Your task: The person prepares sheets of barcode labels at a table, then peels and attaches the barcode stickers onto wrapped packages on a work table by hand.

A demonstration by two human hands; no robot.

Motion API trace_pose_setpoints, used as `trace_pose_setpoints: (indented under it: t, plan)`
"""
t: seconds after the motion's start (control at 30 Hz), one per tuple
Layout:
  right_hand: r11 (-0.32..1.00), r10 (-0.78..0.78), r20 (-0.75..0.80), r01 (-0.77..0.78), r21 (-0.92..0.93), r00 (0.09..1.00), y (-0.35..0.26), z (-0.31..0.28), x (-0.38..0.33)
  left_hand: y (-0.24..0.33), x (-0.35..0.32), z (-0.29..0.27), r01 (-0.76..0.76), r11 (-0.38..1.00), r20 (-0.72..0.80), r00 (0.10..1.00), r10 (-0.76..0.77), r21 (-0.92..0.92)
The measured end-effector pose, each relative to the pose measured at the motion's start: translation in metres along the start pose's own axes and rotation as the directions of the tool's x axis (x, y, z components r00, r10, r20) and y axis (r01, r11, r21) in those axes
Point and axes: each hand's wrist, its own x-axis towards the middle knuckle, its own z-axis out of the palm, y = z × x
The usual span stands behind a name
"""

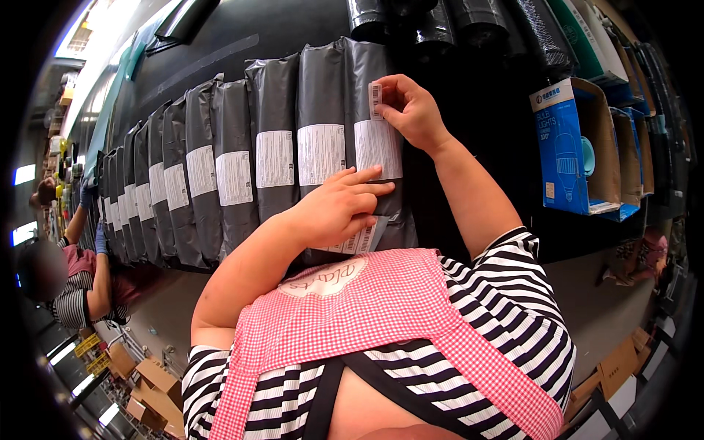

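Several grey plastic mailing bags [276,95] lie side by side in a long row, each with a white printed label. On the rightmost mailing bag [364,62], my right hand [416,114] pinches a small barcode sticker [375,99] between thumb and fingers, just above the white label [378,147]. My left hand [339,207] lies across the lower part of this bag, fingers stretched and spread, fingertips at the label's lower edge. Beneath it shows part of a sheet of barcode stickers [361,240]; whether the hidden palm grips it I cannot tell.
Blue cardboard boxes [555,158], open on one side, stand at the right of the black table [469,209]. Several black-wrapped rolls [477,18] lie at the far edge. A co-worker [81,282] with blue gloves is at the far left end of the row.
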Motion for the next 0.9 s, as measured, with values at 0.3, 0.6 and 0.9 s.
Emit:
trace_pose_setpoints:
  t: [0.3,0.6,0.9]
  plan:
    - [0.998,-0.055,-0.046,0.055,-0.001,0.997,0.003,0.005,-0.002,0.0,-0.002,0.001,-0.004,1.0,0.002,1.0,0.004,0.005]
    - [0.974,-0.123,0.02,0.124,-0.189,0.992,-0.008,0.003,-0.007,-0.002,-0.002,0.001,-0.002,1.0,-0.009,1.0,0.002,-0.01]
    - [0.841,-0.264,-0.106,0.176,-0.512,0.959,-0.003,0.001,0.015,-0.002,0.001,-0.002,0.003,0.997,-0.014,1.0,-0.004,-0.075]
